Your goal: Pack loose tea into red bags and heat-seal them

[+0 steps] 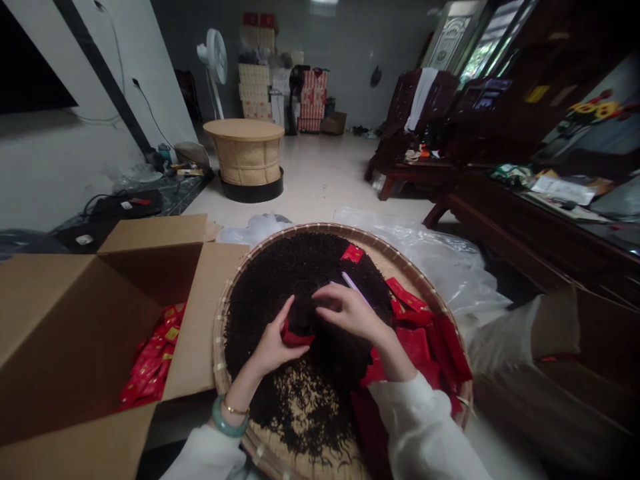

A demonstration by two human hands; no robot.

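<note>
Left grip (271,347) clamped on red packet (297,339), above dark leaves (270,277). Right grip (353,312) alongside; cannot tell whether it pinches leaves. Advisable: packet spread wide, small portions, spill kept over tray (220,357).

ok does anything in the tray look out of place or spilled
One red packet lies alone on the dark loose tea near the far rim of the bamboo tray, apart from the red pouches heaped at right. Nothing else clearly stands out.

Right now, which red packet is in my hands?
The red packet in your left hand; the others lie in the brown cardboard box or on the round woven bamboo tray.
</note>
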